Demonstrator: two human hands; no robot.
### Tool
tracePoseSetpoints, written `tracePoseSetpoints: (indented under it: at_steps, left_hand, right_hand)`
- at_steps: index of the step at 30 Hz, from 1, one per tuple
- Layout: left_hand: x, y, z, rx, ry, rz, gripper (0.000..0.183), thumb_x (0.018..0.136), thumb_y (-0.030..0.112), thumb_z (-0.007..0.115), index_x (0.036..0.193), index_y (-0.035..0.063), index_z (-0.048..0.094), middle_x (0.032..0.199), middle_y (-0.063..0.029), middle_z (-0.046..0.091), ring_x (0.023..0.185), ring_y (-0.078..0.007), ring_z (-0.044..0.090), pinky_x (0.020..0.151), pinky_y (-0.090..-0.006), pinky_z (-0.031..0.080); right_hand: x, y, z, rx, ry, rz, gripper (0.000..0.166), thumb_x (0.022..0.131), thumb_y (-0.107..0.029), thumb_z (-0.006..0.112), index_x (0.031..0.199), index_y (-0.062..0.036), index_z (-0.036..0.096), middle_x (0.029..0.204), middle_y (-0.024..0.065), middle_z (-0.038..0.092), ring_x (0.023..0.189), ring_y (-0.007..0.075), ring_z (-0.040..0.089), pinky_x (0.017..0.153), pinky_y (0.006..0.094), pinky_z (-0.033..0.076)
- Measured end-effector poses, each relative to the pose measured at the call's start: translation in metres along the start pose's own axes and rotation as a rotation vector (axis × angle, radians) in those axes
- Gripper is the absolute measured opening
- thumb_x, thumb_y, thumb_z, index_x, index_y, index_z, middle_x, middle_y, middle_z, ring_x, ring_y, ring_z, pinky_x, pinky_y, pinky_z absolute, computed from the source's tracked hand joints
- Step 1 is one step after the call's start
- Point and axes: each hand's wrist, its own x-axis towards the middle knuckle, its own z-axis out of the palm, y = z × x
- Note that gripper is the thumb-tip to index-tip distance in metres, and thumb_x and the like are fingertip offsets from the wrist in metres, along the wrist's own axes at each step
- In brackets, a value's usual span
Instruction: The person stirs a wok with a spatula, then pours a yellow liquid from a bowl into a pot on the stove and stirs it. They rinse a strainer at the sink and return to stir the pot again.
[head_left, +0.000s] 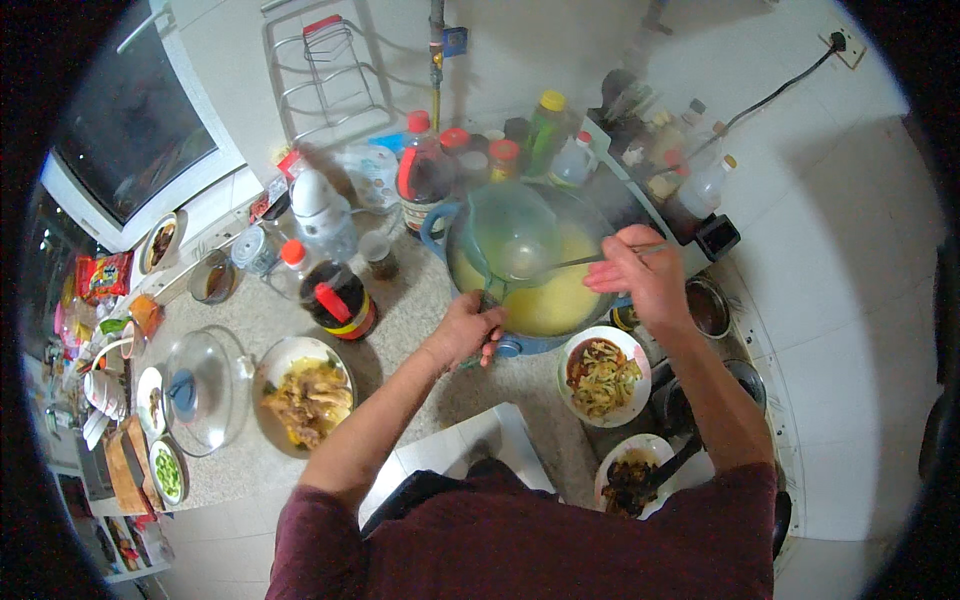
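Note:
A blue pot (433, 225) of yellow broth (551, 311) stands on the counter before me, with steam over it. My left hand (466, 330) grips the handle of a translucent green strainer-like bowl (484, 225), held tilted above the broth. A thin metal utensil handle (577, 261), perhaps a ladle's, is in my right hand (649, 281) over the pot's right side. Its far end meets the green bowl, and steam blurs its shape there.
Left stand a bowl of meat pieces (306, 401), a glass lid (214, 405) and a dark sauce jug (341, 296). Several bottles (424, 176) crowd behind the pot. At right are a plate of shredded food (606, 375) and a plate of dark food (630, 480).

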Motion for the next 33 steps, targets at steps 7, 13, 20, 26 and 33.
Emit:
tracePoseSetpoints:
  at_steps: [7,13,20,26,33]
  left_hand:
    - [-0.001,-0.005,-0.002,0.015,-0.035,-0.016,0.015,0.084,0.013,0.050,0.085,0.0010,0.040,0.058,-0.0049,0.046,0.038,-0.0124,0.044,0.032,-0.0270,0.038]
    - [-0.006,0.005,-0.016,0.254,0.016,0.017,0.018,0.084,0.014,0.050,0.086,-0.0008,0.041,0.057,-0.0050,0.046,0.037,-0.0118,0.044,0.031,-0.0271,0.038]
    - [-0.007,0.015,-0.022,0.826,0.112,0.240,0.021,0.080,0.016,0.053,0.088,-0.0018,0.044,0.060,-0.0153,0.052,0.047,-0.0268,0.054,0.043,-0.0372,0.043]
    - [-0.004,0.013,-0.026,1.179,0.184,0.437,0.023,0.077,0.016,0.052,0.089,-0.0034,0.047,0.073,-0.0264,0.055,0.068,-0.0419,0.054,0.062,-0.0461,0.044]
    - [-0.010,0.020,-0.014,1.603,0.277,0.480,0.016,0.074,0.008,0.050,0.086,-0.0004,0.045,0.070,-0.0197,0.058,0.064,-0.0349,0.058,0.055,-0.0424,0.047]
  right_hand:
    - [0.033,0.026,0.028,0.113,-0.032,-0.164,0.015,0.084,-0.013,0.053,0.080,0.0018,0.051,0.074,0.0100,0.058,0.062,0.0164,0.060,0.056,0.0262,0.050]
    - [0.021,0.050,0.012,-0.639,-0.041,-0.712,0.007,0.080,-0.009,0.055,0.082,-0.0024,0.054,0.071,0.0129,0.057,0.063,0.0280,0.059,0.055,0.0320,0.047]
    - [-0.010,0.076,0.007,-0.973,-0.266,-0.878,0.021,0.068,-0.002,0.056,0.088,-0.0047,0.050,0.095,0.0146,0.050,0.083,0.0304,0.054,0.069,0.0370,0.047]
    - [-0.037,0.076,0.006,-0.979,-0.334,-0.937,0.028,0.063,-0.001,0.055,0.090,-0.0049,0.050,0.097,0.0142,0.047,0.087,0.0276,0.052,0.074,0.0353,0.046]
    - [-0.059,0.068,-0.018,-1.061,-0.325,-0.869,0.028,0.062,-0.002,0.055,0.090,-0.0046,0.050,0.096,0.0138,0.048,0.087,0.0279,0.052,0.074,0.0347,0.046]
